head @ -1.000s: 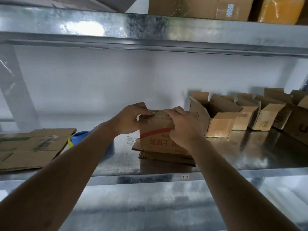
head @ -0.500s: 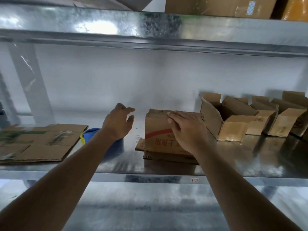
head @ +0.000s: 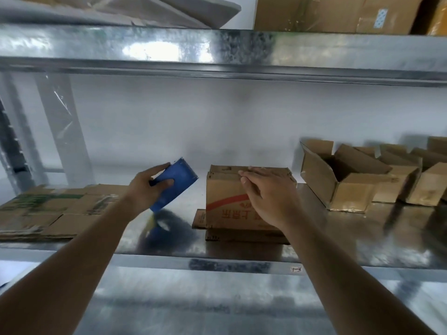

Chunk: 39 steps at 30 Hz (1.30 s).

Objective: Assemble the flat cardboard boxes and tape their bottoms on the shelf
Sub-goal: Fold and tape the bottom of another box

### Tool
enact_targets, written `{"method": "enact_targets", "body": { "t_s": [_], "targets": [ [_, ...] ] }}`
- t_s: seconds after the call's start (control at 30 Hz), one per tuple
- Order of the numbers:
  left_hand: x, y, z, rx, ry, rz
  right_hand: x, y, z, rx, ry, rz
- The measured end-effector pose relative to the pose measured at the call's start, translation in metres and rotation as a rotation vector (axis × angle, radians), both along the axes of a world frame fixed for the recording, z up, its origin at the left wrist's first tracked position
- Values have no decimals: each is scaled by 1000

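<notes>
The left hand (head: 147, 187) has its fingers and thumb curled round a blue tape dispenser (head: 173, 183), thumb along the upper edge and fingertips wrapped over the lower face. The dispenser is tilted, its far end raised toward the back wall, and it hangs clear of the shelf (head: 242, 258), with a dark blue reflection on the metal below it. The picture is blurred there, so the tape itself cannot be made out.

The right hand (head: 268, 192) lies flat with straight fingers pressed together, the fingertips (head: 244, 176) resting on the folded top flaps of an upside-down cardboard box (head: 225, 201). The palm covers the near right part of that top and of the front face. It pinches nothing. This box stands in the middle of the shelf, printed with a red stripe and inverted red characters, and it sits on a flattened piece of cardboard (head: 242, 235) that pokes out at its left and front.

To the left, near the left forearm, lies a stack of flat cardboard boxes (head: 48, 211) with green print. To the right, well apart from the held box, stands a row of assembled boxes (head: 348, 182) tipped on their sides, open flaps facing the wall. On the upper shelf (head: 229, 52) rest larger cartons (head: 326, 13).
</notes>
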State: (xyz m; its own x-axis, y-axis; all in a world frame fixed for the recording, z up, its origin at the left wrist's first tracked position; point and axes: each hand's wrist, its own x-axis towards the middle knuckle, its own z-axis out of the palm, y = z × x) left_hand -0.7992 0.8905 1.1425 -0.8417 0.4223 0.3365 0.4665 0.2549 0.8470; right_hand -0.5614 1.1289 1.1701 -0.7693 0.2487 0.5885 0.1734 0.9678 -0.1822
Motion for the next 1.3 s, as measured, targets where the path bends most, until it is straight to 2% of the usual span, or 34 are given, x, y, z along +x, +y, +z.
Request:
{"method": "enact_targets", "body": {
  "t_s": [0.1,0.17,0.43,0.57,0.83,1.17,1.3],
  "targets": [
    [16,-3,22,123,97,-260,0,5,-2,2,0,5],
    [25,-2,36,181,148,-344,1,8,-3,4,4,0],
    [37,1,72,316,231,-393,5,8,-3,28,13,14],
    [41,5,90,270,261,-475,9,5,0,57,54,43],
    [46,38,109,46,295,-662,9,7,13,-78,114,81],
    [37,62,118,-97,283,-760,-4,19,28,207,96,22],
    [34,67,119,-106,282,-766,-6,24,29,187,77,-8]
  ]
}}
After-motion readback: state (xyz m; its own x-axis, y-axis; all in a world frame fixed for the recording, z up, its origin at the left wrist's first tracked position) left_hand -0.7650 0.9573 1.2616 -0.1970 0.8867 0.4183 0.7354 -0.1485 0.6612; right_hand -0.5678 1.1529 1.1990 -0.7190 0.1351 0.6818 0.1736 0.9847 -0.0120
